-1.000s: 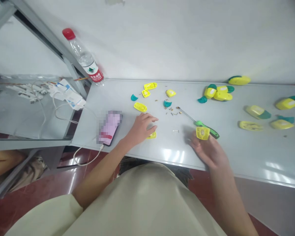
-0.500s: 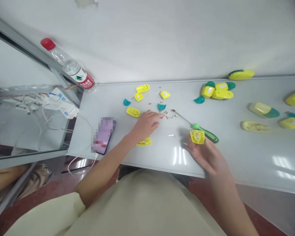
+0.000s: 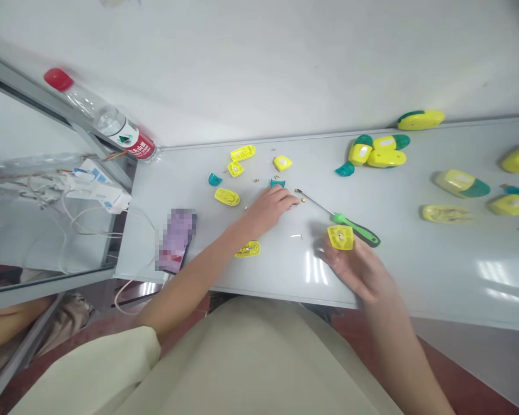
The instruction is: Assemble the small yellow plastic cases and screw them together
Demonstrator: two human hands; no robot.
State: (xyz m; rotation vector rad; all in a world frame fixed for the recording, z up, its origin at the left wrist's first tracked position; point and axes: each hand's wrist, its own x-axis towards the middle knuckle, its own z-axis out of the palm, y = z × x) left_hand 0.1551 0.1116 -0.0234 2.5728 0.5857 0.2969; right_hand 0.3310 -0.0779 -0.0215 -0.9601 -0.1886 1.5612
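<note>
My right hand (image 3: 357,265) holds a small yellow plastic shell (image 3: 340,237), its hollow side facing up. My left hand (image 3: 268,208) is palm down on the table among tiny metal parts, with its fingers bent together; whatever lies under the fingertips is hidden. Just behind these fingers sits a teal plastic piece (image 3: 278,183), partly covered. A little brass part (image 3: 303,200) lies right of the fingertips. Between both hands, farther back, rests a screwdriver (image 3: 357,229) with a green handle. A yellow half-shell with metal parts inside (image 3: 248,249) is beside my left forearm.
Yellow half-shells (image 3: 227,197) and a second teal piece (image 3: 215,179) lie at left. Several yellow-and-teal housings (image 3: 387,158) stand along the back and right. A phone (image 3: 177,239) with a cable and a red-capped bottle (image 3: 121,131) are at the left end.
My left hand has moved slightly right, its fingers bending over the small metal parts. My right hand keeps the yellow shell. The whole view has shifted a little.
</note>
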